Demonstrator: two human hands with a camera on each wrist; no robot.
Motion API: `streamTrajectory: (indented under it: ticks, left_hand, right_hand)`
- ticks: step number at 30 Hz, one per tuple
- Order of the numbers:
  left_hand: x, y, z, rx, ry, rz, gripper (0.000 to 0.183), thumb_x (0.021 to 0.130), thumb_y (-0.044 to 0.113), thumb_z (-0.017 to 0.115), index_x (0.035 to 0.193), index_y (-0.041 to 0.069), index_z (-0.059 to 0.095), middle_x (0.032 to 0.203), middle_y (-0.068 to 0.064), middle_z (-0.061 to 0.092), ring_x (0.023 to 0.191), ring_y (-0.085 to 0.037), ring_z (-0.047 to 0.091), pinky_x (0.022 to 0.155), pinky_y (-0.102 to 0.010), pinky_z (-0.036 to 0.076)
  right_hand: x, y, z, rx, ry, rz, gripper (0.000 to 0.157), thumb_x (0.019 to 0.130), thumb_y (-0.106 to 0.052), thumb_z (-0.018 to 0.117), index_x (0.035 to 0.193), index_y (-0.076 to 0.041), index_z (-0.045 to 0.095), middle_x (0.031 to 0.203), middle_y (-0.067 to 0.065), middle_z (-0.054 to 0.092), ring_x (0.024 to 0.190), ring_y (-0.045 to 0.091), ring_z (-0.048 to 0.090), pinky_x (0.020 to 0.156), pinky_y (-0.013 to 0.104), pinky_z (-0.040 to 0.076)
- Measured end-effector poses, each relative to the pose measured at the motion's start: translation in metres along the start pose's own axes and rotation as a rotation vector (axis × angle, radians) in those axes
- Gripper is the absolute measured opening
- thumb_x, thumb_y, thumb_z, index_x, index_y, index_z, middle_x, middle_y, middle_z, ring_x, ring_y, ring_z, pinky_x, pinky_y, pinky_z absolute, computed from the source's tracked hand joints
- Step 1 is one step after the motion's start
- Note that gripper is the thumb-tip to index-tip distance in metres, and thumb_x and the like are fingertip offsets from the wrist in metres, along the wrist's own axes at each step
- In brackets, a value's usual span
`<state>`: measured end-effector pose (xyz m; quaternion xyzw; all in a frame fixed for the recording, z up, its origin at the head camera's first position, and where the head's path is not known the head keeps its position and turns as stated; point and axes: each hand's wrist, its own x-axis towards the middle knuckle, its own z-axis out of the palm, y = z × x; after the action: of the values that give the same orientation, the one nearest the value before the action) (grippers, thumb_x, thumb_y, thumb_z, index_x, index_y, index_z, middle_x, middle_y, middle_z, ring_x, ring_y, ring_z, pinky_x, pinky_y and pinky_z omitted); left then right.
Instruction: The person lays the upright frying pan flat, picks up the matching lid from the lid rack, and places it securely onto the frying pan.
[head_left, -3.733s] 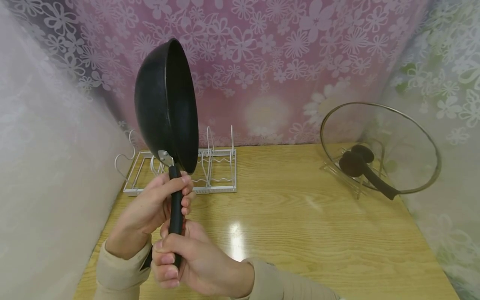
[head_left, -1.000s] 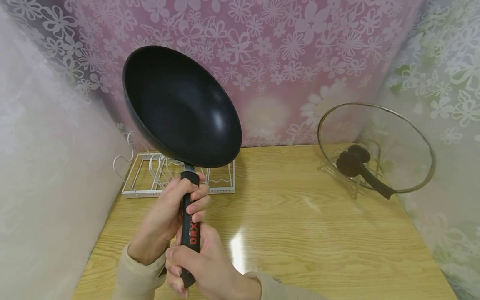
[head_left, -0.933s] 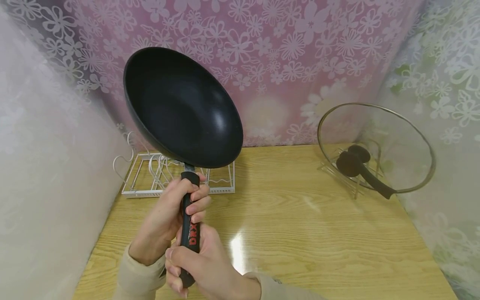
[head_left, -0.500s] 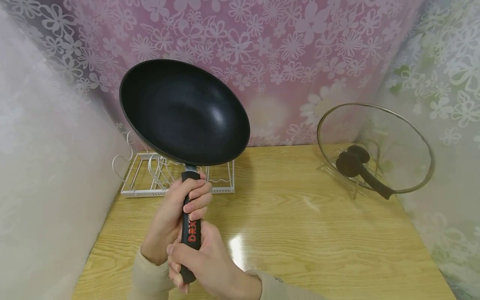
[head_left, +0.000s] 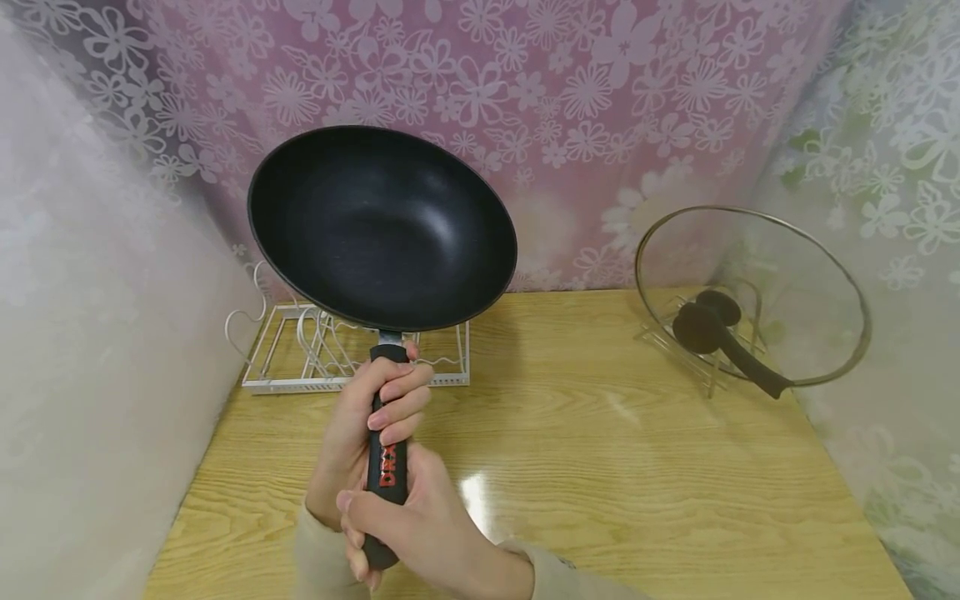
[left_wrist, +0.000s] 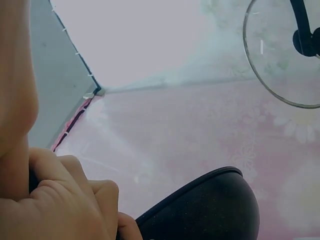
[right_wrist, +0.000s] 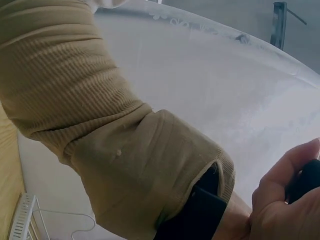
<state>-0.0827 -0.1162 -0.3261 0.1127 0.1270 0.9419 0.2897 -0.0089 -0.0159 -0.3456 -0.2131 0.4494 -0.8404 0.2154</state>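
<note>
A black wok-like frying pan (head_left: 382,233) is held up in the head view, its dark inside facing me and tilted. My left hand (head_left: 375,425) grips the upper part of its black handle, fingers curled round from both sides. Below it, my right hand (head_left: 420,517) grips the handle's lower end, thumb across the front. Red letters show on the handle between the hands. In the left wrist view the pan's rounded outside (left_wrist: 210,210) appears beyond the curled fingers. The right wrist view shows part of the right hand (right_wrist: 290,205) round the black handle end.
A white wire rack (head_left: 292,387) stands at the table's back left, partly behind the pan. On the right, a glass lid (head_left: 795,292) with a dark handle leans on a small wire stand (head_left: 712,367). Flowered curtains (head_left: 570,125) enclose the wooden table (head_left: 615,483).
From an edge-on pose, the pan has turned to show its inside. More recently it has tipped back and shifted slightly right, both hands keeping their grip. The lid and rack stay put.
</note>
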Motion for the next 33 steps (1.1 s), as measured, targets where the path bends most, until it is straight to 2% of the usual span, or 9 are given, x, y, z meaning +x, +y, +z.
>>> streamTrajectory:
  ticks: [3,7,9,15,19,21,24,28,33]
  left_hand:
    - [0.000,-0.002,0.002,-0.051,-0.019,-0.001,0.018,0.100,-0.001,0.022,0.105,0.007,0.038,0.068,0.002,0.030,0.047,-0.005,0.022,0.039,-0.016,0.040]
    - [0.001,-0.004,0.002,-0.131,-0.063,-0.010,0.017,0.100,-0.001,0.023,0.107,0.006,0.037,0.069,0.003,0.029,0.047,-0.004,0.022,0.040,-0.016,0.039]
    - [0.002,-0.004,0.001,-0.168,-0.087,-0.019,0.016,0.099,-0.001,0.025,0.108,0.006,0.036,0.069,0.003,0.028,0.047,-0.003,0.021,0.041,-0.016,0.039]
    - [0.004,-0.007,0.000,-0.258,-0.115,-0.023,0.014,0.098,-0.003,0.031,0.109,0.004,0.037,0.069,0.003,0.027,0.046,-0.003,0.021,0.041,-0.018,0.039]
    - [0.003,-0.008,-0.002,-0.311,-0.134,-0.021,0.014,0.098,-0.002,0.031,0.109,0.004,0.037,0.069,0.004,0.025,0.046,-0.003,0.022,0.041,-0.019,0.039]
    - [0.002,-0.008,-0.003,-0.341,-0.144,-0.023,0.014,0.098,-0.002,0.032,0.109,0.004,0.037,0.069,0.005,0.025,0.046,-0.003,0.023,0.041,-0.019,0.039]
    - [0.001,-0.008,-0.005,-0.402,-0.161,-0.030,0.015,0.098,-0.002,0.031,0.111,0.003,0.036,0.069,0.005,0.025,0.046,-0.003,0.023,0.042,-0.020,0.039]
    - [0.001,-0.009,-0.007,-0.499,-0.175,-0.048,0.015,0.098,-0.001,0.031,0.112,0.003,0.035,0.070,0.005,0.026,0.046,-0.003,0.024,0.043,-0.021,0.040]
    - [0.000,-0.010,-0.011,-0.545,-0.180,-0.064,0.015,0.099,-0.001,0.032,0.113,0.003,0.034,0.071,0.004,0.028,0.046,-0.003,0.025,0.044,-0.023,0.042]
  right_hand:
    - [-0.001,-0.003,-0.001,-0.035,-0.023,0.013,0.023,0.094,-0.004,0.055,0.079,0.012,0.049,0.055,0.032,0.047,0.041,0.016,0.055,0.042,0.023,0.049]
    - [0.000,-0.002,-0.004,-0.063,-0.112,-0.108,0.019,0.095,0.001,0.051,0.085,0.017,0.047,0.057,0.036,0.050,0.040,0.042,0.053,0.041,0.024,0.048]
    - [0.000,-0.002,-0.006,-0.072,-0.133,-0.134,0.018,0.095,0.001,0.050,0.087,0.016,0.047,0.058,0.036,0.053,0.043,0.047,0.053,0.042,0.023,0.047]
    - [-0.002,-0.007,-0.007,-0.088,-0.100,-0.043,0.019,0.097,-0.007,0.056,0.091,0.010,0.052,0.065,0.036,0.054,0.052,0.009,0.063,0.043,0.022,0.043]
    - [-0.003,-0.011,-0.009,-0.079,-0.099,0.016,0.021,0.097,-0.011,0.057,0.098,0.009,0.050,0.064,0.032,0.055,0.052,0.008,0.063,0.045,0.021,0.044]
    - [-0.003,-0.012,-0.010,-0.088,-0.097,0.056,0.021,0.097,-0.013,0.058,0.099,0.007,0.051,0.063,0.022,0.057,0.052,0.009,0.063,0.046,0.021,0.047]
    - [-0.003,-0.014,-0.013,-0.118,-0.099,0.114,0.022,0.097,-0.015,0.059,0.105,0.004,0.051,0.067,0.007,0.060,0.052,0.010,0.064,0.046,0.030,0.053]
    - [-0.003,-0.018,-0.018,-0.200,-0.119,0.157,0.022,0.098,-0.016,0.061,0.108,0.002,0.053,0.066,0.006,0.061,0.049,0.010,0.062,0.044,0.051,0.053]
    - [-0.001,-0.023,-0.029,-0.326,-0.177,0.157,0.018,0.097,-0.014,0.062,0.104,0.001,0.056,0.059,0.017,0.058,0.044,0.008,0.056,0.040,0.035,0.050]
